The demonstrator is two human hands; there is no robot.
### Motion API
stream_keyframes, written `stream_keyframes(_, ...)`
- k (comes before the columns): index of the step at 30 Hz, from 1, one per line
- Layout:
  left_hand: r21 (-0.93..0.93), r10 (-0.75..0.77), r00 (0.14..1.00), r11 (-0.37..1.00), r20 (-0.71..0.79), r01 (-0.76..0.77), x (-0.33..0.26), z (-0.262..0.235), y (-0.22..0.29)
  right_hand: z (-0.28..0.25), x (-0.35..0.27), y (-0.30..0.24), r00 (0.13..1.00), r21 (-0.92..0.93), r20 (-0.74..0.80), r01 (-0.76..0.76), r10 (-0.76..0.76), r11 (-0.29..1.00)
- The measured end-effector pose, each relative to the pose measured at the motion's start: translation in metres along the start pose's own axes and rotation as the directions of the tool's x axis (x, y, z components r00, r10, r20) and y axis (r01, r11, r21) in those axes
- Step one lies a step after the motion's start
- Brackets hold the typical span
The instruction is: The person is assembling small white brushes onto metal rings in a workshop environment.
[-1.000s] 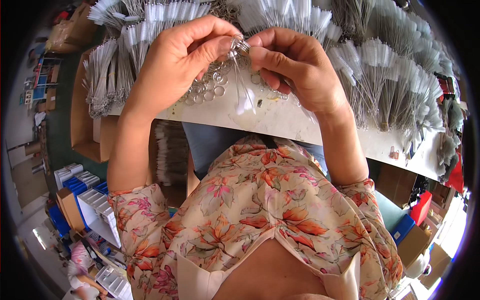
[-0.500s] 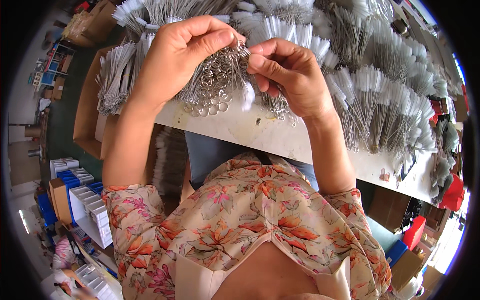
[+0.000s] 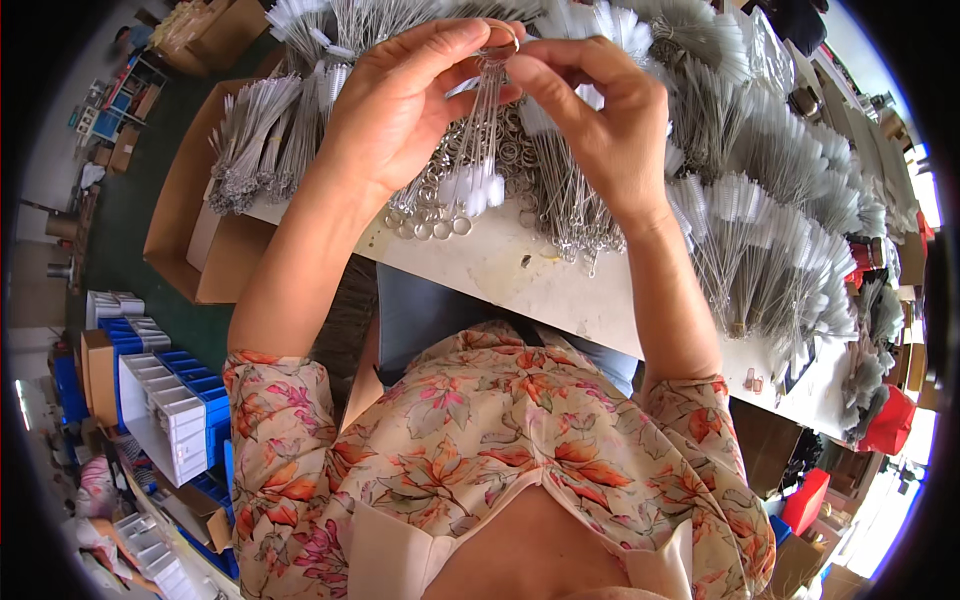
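Observation:
My left hand [image 3: 405, 95] pinches a metal split ring [image 3: 515, 38] between thumb and fingers, above the table's near edge. Several thin wire-handled brushes [image 3: 487, 120] hang from the ring, their white bristle ends pointing down. The right hand [image 3: 600, 115] is closed at the ring's right side, thumb and forefinger pressed together there; whether they grip the ring or a wire loop is hidden. Beneath the hanging brushes lies a pile of loose split rings [image 3: 432, 226]. To its right, a bundle of wire brushes [image 3: 580, 205] rests with its looped ends toward me.
Heaps of white-bristled wire brushes [image 3: 770, 240] cover the right of the white table [image 3: 480, 255]; another bundle [image 3: 250, 140] lies at left. A cardboard box [image 3: 235, 260] stands left of the table. Blue and white bins [image 3: 165, 410] sit further left.
Both hands have moved up slightly and the ring now shows between them. The brushes, earlier bunched at my fingertips, now hang down from the ring.

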State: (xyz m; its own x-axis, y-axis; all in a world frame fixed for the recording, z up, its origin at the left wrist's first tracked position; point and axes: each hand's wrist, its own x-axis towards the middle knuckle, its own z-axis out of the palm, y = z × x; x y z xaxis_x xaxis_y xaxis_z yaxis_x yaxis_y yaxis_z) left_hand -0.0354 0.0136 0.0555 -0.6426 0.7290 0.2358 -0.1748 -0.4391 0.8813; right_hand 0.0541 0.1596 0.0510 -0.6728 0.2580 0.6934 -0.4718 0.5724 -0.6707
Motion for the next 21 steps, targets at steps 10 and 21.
stream_keyframes(10,0.573,-0.004,0.992,0.816,0.128,-0.071,-0.021,-0.025,0.031,0.015,0.036,0.01,0.733,0.572,0.63,-0.661,0.256,0.485)
stream_keyframes(21,0.962,-0.094,0.958,-0.006,-0.272,0.272,-0.243,-0.227,-0.037,0.091,-0.106,0.03,0.376,-0.052,0.768,-0.77,0.518,0.636)
